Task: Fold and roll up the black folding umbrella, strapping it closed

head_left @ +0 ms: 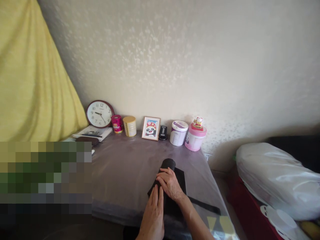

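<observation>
Left hand (154,207) is resting on black roll (168,162), fingers together | right hand (171,184) is covering it, fingers slightly parted, grip unclear | good practice: keeping pressure even

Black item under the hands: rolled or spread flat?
Looks partly rolled: black cylinder under right hand, flat black section beside it; whether joined, can't tell.

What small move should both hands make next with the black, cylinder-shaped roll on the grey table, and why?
Perhaps turn the black, cylinder-shaped roll slightly rightward. The left hand and right hand rest on it, and flat black sheet material lies at its right side, seemingly not wrapped in.
</observation>
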{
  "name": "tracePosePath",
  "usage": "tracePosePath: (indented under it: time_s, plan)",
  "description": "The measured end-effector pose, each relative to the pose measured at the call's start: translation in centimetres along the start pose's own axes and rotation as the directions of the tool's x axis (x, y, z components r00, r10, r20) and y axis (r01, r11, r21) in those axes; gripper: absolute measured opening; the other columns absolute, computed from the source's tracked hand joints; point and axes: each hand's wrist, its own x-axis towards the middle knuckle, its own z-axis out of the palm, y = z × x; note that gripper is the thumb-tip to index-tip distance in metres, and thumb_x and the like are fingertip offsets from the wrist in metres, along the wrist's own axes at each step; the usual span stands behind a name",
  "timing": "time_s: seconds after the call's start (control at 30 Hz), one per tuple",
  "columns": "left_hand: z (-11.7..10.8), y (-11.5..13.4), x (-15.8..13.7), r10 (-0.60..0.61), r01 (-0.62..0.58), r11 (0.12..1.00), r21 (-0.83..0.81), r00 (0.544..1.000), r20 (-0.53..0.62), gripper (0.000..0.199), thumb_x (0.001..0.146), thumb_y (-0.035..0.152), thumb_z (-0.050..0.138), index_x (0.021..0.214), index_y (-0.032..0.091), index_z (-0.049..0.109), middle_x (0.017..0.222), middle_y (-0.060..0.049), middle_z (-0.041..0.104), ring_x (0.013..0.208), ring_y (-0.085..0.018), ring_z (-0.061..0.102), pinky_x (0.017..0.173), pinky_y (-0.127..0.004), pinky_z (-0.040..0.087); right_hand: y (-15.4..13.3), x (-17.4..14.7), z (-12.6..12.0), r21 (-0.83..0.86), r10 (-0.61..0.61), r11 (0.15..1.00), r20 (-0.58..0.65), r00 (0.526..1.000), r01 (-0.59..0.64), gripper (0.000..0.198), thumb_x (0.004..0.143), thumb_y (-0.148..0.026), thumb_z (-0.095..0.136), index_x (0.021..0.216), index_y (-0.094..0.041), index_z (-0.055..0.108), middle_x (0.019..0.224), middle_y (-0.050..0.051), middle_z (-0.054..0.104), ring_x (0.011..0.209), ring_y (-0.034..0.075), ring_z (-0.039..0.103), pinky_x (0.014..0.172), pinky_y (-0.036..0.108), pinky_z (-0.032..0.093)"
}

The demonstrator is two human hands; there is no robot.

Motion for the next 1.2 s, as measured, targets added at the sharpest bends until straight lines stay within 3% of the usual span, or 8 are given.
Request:
tracePosePath:
  time_s: [0.13, 0.3, 0.43, 0.57, 0.73, 0.97, 1.07, 1.2]
  plan:
    - [-1.5, 0.8, 0.0, -0.084, 0.081, 0.996, 0.03, 0.99, 0.116, 0.093, 0.055, -0.003, 0.04, 0.141, 0.011, 0.007, 0.149, -0.015, 0.012, 0.137, -0.027, 0.013, 0.109, -0.04, 0.024, 2.3, 1.7, 0.2, -0.048, 0.032, 0.998, -0.024, 0.999, -0.034, 0.03, 0.09, -0.024, 0.041, 0.08, -0.025, 0.069, 0.095, 0.001, 0.071, 0.114, 0.019, 0.049, 0.105, 0.045, 0.019]
    - [-2.3, 1.1, -0.1, -0.151, 0.15, 0.989, 0.018, 0.979, 0.136, 0.093, 0.057, -0.006, 0.039, 0.141, 0.015, 0.003, 0.147, -0.017, 0.019, 0.135, -0.026, 0.023, 0.107, -0.037, 0.028, 4.6, 3.7, 0.1, -0.093, 0.112, 0.988, -0.086, 0.99, -0.12, 0.03, 0.089, -0.023, 0.04, 0.082, -0.025, 0.069, 0.1, 0.002, 0.069, 0.116, 0.02, 0.048, 0.104, 0.046, 0.02]
    - [-2.1, 0.9, -0.1, -0.139, 0.14, 0.99, -0.003, 0.983, 0.117, 0.094, 0.059, -0.005, 0.04, 0.141, 0.016, 0.001, 0.147, -0.017, 0.023, 0.134, -0.026, 0.024, 0.106, -0.038, 0.028, 5.6, 3.9, -0.2, -0.127, 0.165, 0.971, -0.269, 0.949, -0.205, 0.029, 0.088, -0.022, 0.039, 0.095, -0.019, 0.068, 0.11, 0.01, 0.065, 0.114, 0.022, 0.05, 0.099, 0.042, 0.032]
    - [-1.9, 0.9, -0.1, -0.138, 0.139, 0.99, 0.006, 0.985, 0.102, 0.095, 0.058, -0.006, 0.039, 0.141, 0.018, -0.002, 0.146, -0.016, 0.025, 0.134, -0.025, 0.026, 0.105, -0.035, 0.03, 5.9, 2.0, -0.5, -0.071, 0.2, 0.967, -0.392, 0.898, -0.246, 0.029, 0.086, -0.023, 0.041, 0.1, -0.017, 0.065, 0.112, 0.012, 0.063, 0.107, 0.022, 0.054, 0.095, 0.041, 0.038]
    - [-2.4, 1.7, 0.0, -0.152, 0.142, 0.986, 0.09, 0.982, 0.111, 0.093, 0.059, -0.01, 0.036, 0.141, 0.017, 0.002, 0.144, -0.019, 0.027, 0.132, -0.027, 0.029, 0.103, -0.035, 0.031, 6.3, -1.3, -1.2, 0.031, 0.279, 0.956, -0.415, 0.866, -0.293, 0.028, 0.082, -0.025, 0.043, 0.096, -0.018, 0.066, 0.11, 0.011, 0.063, 0.104, 0.021, 0.056, 0.094, 0.04, 0.041]
    - [-3.3, 2.5, 0.0, -0.154, 0.133, 0.977, 0.164, 0.98, 0.125, 0.094, 0.059, -0.011, 0.037, 0.141, 0.02, 0.004, 0.143, -0.019, 0.029, 0.122, -0.027, 0.043, 0.097, -0.034, 0.037, 7.3, -4.0, -2.2, 0.212, 0.435, 0.9, -0.439, 0.786, -0.38, 0.024, 0.075, -0.028, 0.046, 0.085, -0.021, 0.066, 0.103, 0.008, 0.066, 0.099, 0.023, 0.059, 0.091, 0.042, 0.044]
    - [-4.0, 2.3, 0.4, -0.132, 0.118, 0.986, 0.118, 0.984, 0.122, 0.093, 0.06, -0.009, 0.036, 0.141, 0.023, 0.002, 0.142, -0.018, 0.03, 0.113, -0.025, 0.051, 0.092, -0.033, 0.041, 7.1, -4.6, -2.7, 0.305, 0.501, 0.864, -0.432, 0.75, -0.401, 0.025, 0.074, -0.033, 0.046, 0.084, -0.021, 0.066, 0.098, 0.008, 0.068, 0.097, 0.024, 0.061, 0.089, 0.041, 0.045]
    - [-5.6, 2.1, 1.2, -0.092, 0.106, 0.99, -0.094, 0.986, 0.142, 0.089, 0.063, -0.005, 0.036, 0.142, 0.02, 0.005, 0.136, -0.015, 0.036, 0.108, -0.018, 0.055, 0.09, -0.025, 0.041, 6.6, -5.2, -3.6, 0.383, 0.561, 0.821, -0.405, 0.722, -0.423, 0.029, 0.073, -0.037, 0.047, 0.086, -0.02, 0.066, 0.093, 0.007, 0.07, 0.09, 0.024, 0.063, 0.087, 0.039, 0.045]
